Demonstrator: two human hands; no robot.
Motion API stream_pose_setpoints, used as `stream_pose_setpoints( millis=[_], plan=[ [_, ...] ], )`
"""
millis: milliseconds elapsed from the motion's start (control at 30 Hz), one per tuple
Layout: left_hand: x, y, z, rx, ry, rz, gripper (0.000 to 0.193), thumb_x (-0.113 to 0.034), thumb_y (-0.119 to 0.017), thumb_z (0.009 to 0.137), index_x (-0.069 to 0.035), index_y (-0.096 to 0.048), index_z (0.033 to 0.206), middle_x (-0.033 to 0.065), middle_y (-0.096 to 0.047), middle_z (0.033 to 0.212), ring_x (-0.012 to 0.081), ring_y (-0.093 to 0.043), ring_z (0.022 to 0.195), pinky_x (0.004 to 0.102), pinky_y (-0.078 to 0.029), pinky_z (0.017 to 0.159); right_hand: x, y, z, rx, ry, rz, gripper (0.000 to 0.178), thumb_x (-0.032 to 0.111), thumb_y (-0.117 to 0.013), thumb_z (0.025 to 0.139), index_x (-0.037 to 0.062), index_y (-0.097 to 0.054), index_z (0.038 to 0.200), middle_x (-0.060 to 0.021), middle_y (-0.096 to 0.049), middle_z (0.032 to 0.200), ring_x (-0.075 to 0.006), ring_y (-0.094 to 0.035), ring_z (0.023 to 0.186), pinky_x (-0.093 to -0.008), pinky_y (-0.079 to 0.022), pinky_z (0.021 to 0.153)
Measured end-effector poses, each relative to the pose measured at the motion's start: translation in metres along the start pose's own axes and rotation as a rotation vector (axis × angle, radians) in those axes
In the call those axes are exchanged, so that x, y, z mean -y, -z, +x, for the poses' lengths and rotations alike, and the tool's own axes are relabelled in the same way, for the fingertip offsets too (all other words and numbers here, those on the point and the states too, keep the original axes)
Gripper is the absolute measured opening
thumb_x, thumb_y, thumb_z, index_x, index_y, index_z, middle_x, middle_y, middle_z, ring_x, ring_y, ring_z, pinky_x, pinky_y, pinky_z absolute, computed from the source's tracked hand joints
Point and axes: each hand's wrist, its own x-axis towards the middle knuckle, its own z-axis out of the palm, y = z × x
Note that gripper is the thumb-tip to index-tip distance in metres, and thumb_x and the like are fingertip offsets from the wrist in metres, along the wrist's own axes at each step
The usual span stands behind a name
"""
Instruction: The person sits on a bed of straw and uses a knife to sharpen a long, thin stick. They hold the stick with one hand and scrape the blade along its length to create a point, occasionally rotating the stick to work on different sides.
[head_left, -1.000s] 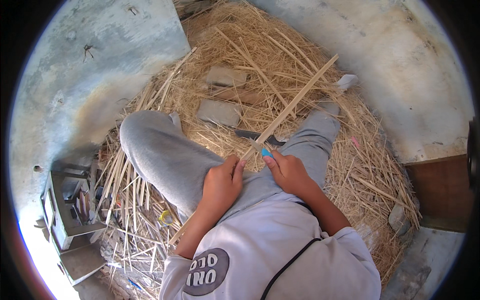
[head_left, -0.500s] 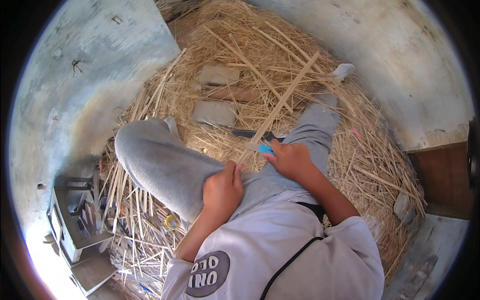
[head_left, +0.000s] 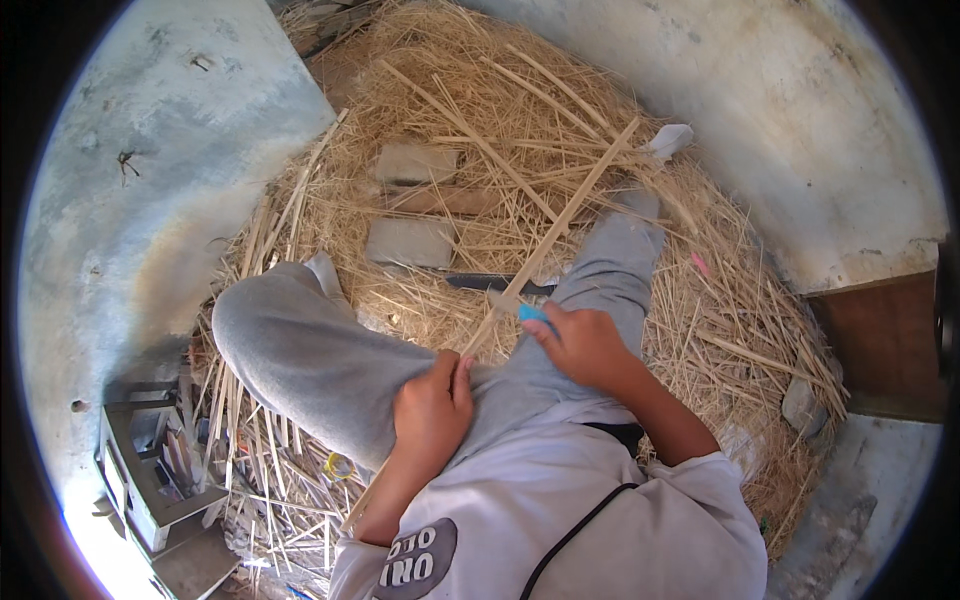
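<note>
A long pale bamboo strip (head_left: 560, 228) slants from the far right down to my left hand (head_left: 433, 412), whose fingers are closed round its near part. Its tail shows again below my left wrist. My right hand (head_left: 592, 347) is closed on a small knife (head_left: 533, 315) with a blue handle. The short blade, slightly blurred, lies across the strip a little beyond my left hand; whether it is cutting in, I cannot tell. Beyond it, a dark-bladed knife (head_left: 475, 282) lies on the ground near my outstretched right leg, partly behind the strip.
Loose straw and shavings (head_left: 350, 190) cover the ground, with several strips scattered over them. Two grey blocks (head_left: 410, 243) lie ahead between my legs. Pale walls (head_left: 780, 120) curve around me. An open wooden box (head_left: 165, 510) and a yellow ring (head_left: 340, 466) are at lower left.
The whole view has shifted slightly. My left hand has drawn a little nearer to me along with the strip, and more strip shows between my hands. The blue-handled knife has tilted.
</note>
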Motion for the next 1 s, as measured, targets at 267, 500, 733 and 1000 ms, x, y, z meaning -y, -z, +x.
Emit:
stream_pose_setpoints(
  millis=[267, 500, 733, 1000],
  plan=[
    [0.003, 0.0, -0.003, -0.094, -0.098, -0.009, 0.021, -0.021, -0.058, 0.096, -0.007, -0.058, 0.08, 0.0166, -0.058, 0.057, 0.0385, -0.059, 0.051, 0.0461, -0.046, 0.048, -0.003, -0.01, 0.011, -0.106, 0.14, -0.254, 0.043, 0.047, -0.051, 0.097, 0.0055, -0.059, 0.087, -0.0121, -0.059, 0.052, -0.0317, -0.061, 0.046, -0.0452, -0.045, 0.04],
    [0.004, 0.006, -0.022, -0.066, -0.086, -0.014, 0.021, -0.022, -0.06, 0.095, -0.007, -0.06, 0.08, 0.0168, -0.058, 0.058, 0.038, -0.059, 0.052, 0.0454, -0.045, 0.048, -0.085, 0.046, 0.053, -0.212, -0.404, -0.188, 0.061, 0.053, -0.032, 0.102, -0.0001, -0.062, 0.098, -0.0228, -0.064, 0.072, -0.0413, -0.065, 0.072, -0.0512, -0.051, 0.064],
    [-0.002, 0.007, -0.014, -0.047, -0.046, -0.133, 0.018, -0.02, -0.062, 0.094, -0.005, -0.064, 0.083, 0.0162, -0.06, 0.06, 0.0354, -0.06, 0.052, 0.0401, -0.046, 0.048, -0.035, 0.077, 0.028, -0.048, -0.238, -0.17, 0.063, 0.055, -0.033, 0.101, -0.0019, -0.061, 0.097, -0.0264, -0.063, 0.072, -0.0445, -0.064, 0.072, -0.053, -0.05, 0.068],
    [0.007, 0.019, -0.04, -0.063, -0.111, -0.173, 0.011, -0.014, -0.065, 0.092, -0.004, -0.067, 0.086, 0.017, -0.059, 0.06, 0.032, -0.061, 0.051, 0.0346, -0.045, 0.047, -0.083, 0.1, 0.043, -0.36, -0.329, -0.207, 0.057, 0.051, -0.037, 0.101, 0.0004, -0.062, 0.096, -0.0232, -0.061, 0.064, -0.0428, -0.064, 0.067, -0.0525, -0.049, 0.065]
  ],
)
